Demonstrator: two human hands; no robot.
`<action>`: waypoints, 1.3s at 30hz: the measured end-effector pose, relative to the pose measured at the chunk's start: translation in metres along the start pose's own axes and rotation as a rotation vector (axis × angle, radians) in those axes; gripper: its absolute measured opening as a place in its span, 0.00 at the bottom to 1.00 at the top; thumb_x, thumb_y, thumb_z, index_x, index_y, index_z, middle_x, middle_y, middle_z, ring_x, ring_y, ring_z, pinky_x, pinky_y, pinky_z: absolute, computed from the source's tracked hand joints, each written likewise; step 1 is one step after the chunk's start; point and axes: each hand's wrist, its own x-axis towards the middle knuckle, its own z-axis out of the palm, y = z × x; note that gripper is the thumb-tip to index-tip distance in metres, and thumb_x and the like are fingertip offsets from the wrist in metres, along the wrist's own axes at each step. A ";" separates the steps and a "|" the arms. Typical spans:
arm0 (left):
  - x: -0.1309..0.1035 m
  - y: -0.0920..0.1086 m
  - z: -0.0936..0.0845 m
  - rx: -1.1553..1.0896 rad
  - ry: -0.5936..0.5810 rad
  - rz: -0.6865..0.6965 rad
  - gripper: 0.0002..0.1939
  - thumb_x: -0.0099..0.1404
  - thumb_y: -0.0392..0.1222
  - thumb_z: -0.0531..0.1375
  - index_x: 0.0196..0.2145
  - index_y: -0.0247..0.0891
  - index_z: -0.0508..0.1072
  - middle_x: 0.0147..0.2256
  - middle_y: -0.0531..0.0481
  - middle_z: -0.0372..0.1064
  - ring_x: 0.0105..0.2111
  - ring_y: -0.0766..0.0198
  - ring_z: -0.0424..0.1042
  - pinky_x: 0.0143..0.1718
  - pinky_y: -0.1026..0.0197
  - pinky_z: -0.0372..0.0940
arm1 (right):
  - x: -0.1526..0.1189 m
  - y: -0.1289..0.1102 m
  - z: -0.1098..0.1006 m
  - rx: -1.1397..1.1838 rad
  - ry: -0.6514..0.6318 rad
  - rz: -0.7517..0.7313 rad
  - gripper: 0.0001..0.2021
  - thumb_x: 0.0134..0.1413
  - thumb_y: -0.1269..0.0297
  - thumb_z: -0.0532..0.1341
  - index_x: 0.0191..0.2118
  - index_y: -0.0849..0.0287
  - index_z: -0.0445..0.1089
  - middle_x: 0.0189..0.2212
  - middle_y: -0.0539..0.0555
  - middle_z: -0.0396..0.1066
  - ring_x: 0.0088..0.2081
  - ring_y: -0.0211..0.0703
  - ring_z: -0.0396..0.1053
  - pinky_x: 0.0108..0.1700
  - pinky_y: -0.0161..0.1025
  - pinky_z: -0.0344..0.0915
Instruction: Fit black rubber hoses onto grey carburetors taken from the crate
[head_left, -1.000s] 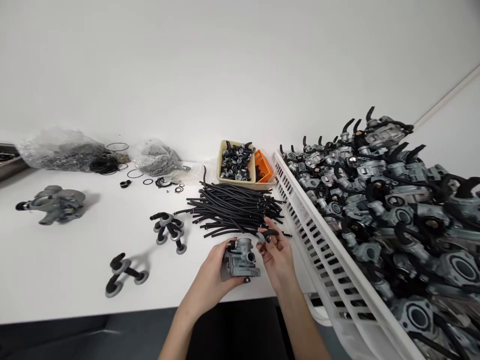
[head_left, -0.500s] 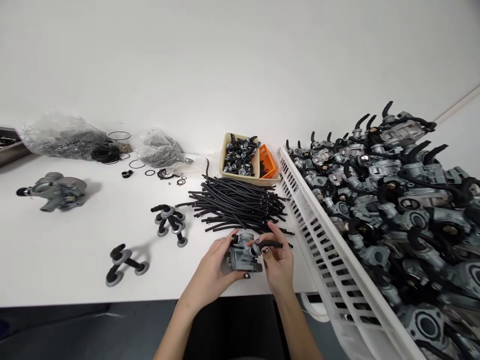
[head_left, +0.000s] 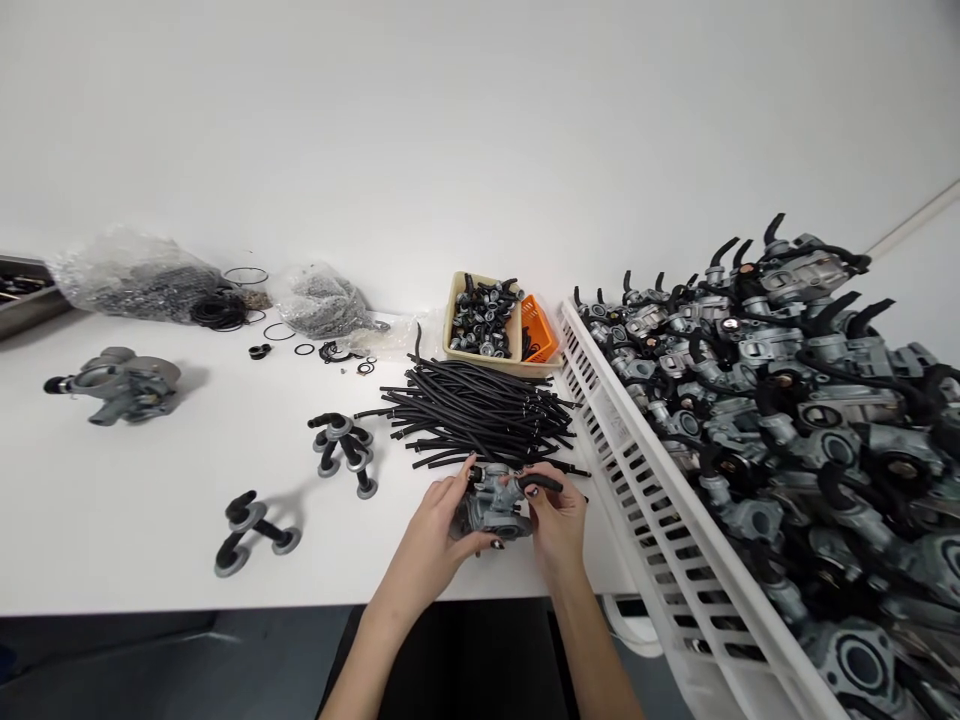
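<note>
My left hand (head_left: 429,535) is closed round a grey metal carburetor (head_left: 495,508) just above the table's front part, thumb along its near side. On the carburetor's right side, the fingers of my right hand (head_left: 559,522) pinch a fitting with a short bent black rubber hose (head_left: 544,483); its base is partly hidden by the fingers. Right behind my hands lies a pile of straight black rubber hoses (head_left: 480,405). To the left, grey caps with black hose ends stand on the table in a larger cluster (head_left: 343,445) and a smaller cluster (head_left: 251,528).
A white slotted crate (head_left: 637,470) heaped with carburetors stands close on the right. Farther back are a cream tray (head_left: 452,318) of capped hose pieces, an orange basket (head_left: 546,335), plastic bags (head_left: 322,300) and black rings (head_left: 304,350). Another carburetor (head_left: 120,383) sits at left.
The carburetor has tipped and turned a little in my hands, so its flange side shows more. My right fingers have closed more over the bent hose. The view has shifted slightly.
</note>
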 end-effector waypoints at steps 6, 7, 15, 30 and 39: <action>0.006 0.008 0.001 0.040 0.005 -0.032 0.42 0.60 0.39 0.63 0.67 0.51 0.49 0.51 0.47 0.66 0.53 0.52 0.61 0.56 0.50 0.57 | 0.006 -0.002 -0.001 -0.055 0.099 0.022 0.10 0.41 0.59 0.71 0.30 0.56 0.78 0.29 0.52 0.75 0.32 0.42 0.70 0.36 0.39 0.67; 0.007 0.009 0.001 0.048 0.006 -0.025 0.42 0.60 0.39 0.63 0.67 0.51 0.50 0.51 0.47 0.66 0.53 0.52 0.61 0.56 0.50 0.57 | 0.007 -0.002 -0.002 -0.056 0.110 0.035 0.11 0.40 0.58 0.72 0.31 0.57 0.78 0.29 0.52 0.75 0.32 0.43 0.71 0.36 0.40 0.67; 0.012 0.010 0.008 0.139 0.056 0.052 0.41 0.60 0.41 0.64 0.67 0.50 0.50 0.51 0.46 0.65 0.51 0.51 0.61 0.55 0.46 0.59 | 0.008 -0.002 -0.007 0.010 0.180 0.058 0.13 0.38 0.56 0.73 0.32 0.56 0.78 0.32 0.53 0.77 0.34 0.43 0.73 0.38 0.41 0.69; 0.012 0.004 0.012 0.164 0.036 0.149 0.48 0.56 0.44 0.66 0.67 0.52 0.45 0.58 0.46 0.61 0.55 0.51 0.60 0.56 0.47 0.59 | 0.006 -0.004 -0.003 0.159 0.154 0.080 0.12 0.49 0.53 0.69 0.35 0.55 0.75 0.33 0.51 0.75 0.24 0.38 0.73 0.34 0.40 0.71; 0.011 0.006 0.010 0.093 0.034 0.053 0.50 0.54 0.46 0.68 0.68 0.51 0.46 0.47 0.45 0.68 0.50 0.50 0.65 0.53 0.47 0.63 | 0.005 -0.004 -0.004 0.093 0.137 0.082 0.13 0.50 0.54 0.68 0.37 0.56 0.74 0.33 0.51 0.75 0.28 0.40 0.75 0.40 0.44 0.72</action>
